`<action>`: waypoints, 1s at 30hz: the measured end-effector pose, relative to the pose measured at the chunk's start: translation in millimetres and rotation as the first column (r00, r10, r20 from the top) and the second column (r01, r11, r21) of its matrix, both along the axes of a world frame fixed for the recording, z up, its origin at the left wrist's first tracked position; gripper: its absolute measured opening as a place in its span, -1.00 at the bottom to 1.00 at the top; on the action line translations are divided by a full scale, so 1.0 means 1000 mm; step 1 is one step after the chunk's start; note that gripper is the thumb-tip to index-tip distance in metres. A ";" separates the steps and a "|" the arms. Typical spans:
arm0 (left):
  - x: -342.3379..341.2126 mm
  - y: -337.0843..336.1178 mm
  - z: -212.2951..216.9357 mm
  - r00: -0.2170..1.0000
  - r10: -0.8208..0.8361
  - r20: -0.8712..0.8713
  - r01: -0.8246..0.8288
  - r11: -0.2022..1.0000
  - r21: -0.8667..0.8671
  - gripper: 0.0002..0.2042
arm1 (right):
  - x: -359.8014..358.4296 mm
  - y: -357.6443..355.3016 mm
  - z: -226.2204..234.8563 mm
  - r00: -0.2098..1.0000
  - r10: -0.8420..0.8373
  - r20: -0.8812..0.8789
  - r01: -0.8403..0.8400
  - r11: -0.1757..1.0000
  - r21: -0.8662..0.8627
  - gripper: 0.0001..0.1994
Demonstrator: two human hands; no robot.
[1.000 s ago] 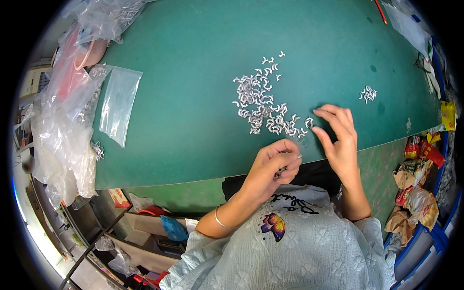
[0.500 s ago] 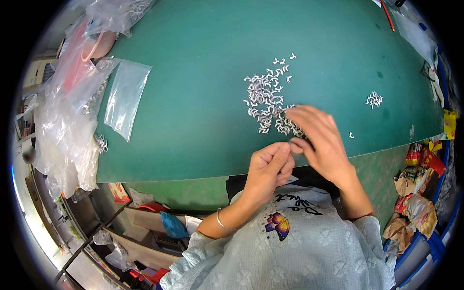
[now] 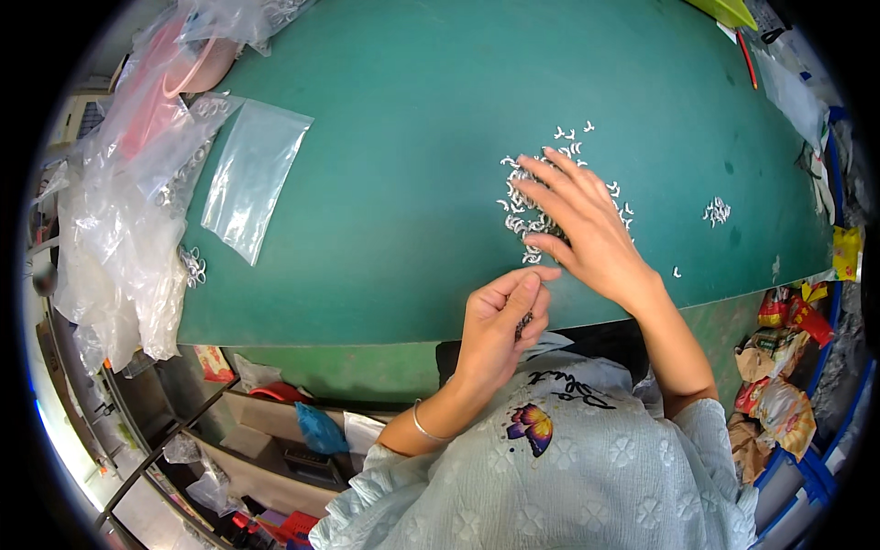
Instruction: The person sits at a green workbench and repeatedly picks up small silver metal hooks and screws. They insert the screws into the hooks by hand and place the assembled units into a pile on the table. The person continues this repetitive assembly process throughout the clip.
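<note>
Fingers of the right hand point(image 3: 587, 229) spread open over the pile of small white clips point(image 3: 541, 197) at 1 o'clock; left hand point(image 3: 500, 321) cups gathered clips. Best picked from the pile's edge, few per pinch.

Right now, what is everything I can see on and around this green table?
Table: one, green, fills the view.
Small metal pieces: too many to count, silvery, heaped mid-table under the right hand.
Smaller cluster: one, silvery, far right.
Empty plastic bag: one, clear, lying flat at left.
Crumpled plastic bags: several, clear, left edge.
Snack wrappers: several, red and yellow, lower right.
Left hand: curled around small dark pieces at the table's edge.
Right hand: fingers spread over the heap.
</note>
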State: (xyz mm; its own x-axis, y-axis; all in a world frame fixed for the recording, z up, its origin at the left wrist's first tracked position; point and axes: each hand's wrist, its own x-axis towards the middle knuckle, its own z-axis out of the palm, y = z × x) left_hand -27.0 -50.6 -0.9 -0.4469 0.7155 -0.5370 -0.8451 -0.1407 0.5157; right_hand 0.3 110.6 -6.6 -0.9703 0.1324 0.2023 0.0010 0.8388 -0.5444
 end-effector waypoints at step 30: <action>0.008 0.013 -0.006 0.842 -0.030 -0.539 -0.023 0.996 -0.092 -0.77 | 0.067 -0.014 0.011 0.931 -0.332 0.153 0.292 0.423 -0.858 -0.84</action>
